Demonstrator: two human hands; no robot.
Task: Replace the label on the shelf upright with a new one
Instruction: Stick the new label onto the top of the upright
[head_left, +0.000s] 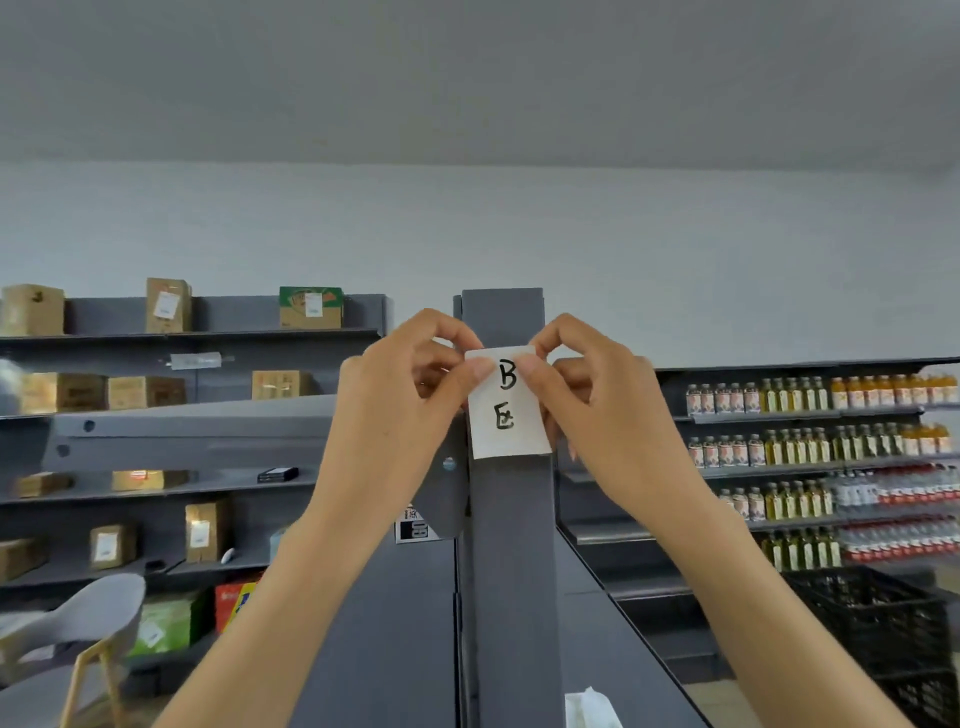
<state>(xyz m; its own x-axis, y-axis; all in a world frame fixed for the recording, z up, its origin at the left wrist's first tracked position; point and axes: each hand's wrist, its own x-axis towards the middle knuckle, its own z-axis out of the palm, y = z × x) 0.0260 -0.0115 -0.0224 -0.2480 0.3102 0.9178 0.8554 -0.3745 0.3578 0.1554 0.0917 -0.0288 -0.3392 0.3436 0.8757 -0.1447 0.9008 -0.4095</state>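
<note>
Fingers (480, 370) of both hands on label (506, 415).

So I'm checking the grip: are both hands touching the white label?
Touching. The head view shows the left hand and right hand each pinching a top corner of the white label, fingers overlapping its edges against the shelf upright.

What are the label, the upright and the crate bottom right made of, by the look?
Label: thin matte white paper, hand-marked in black ink; its lower edge lifts slightly. Both hands pinch its top corners. Upright: likely painted steel, flat dark grey, satin, sharp folded edges. Crate: probably moulded black plastic, open lattice walls.
</note>
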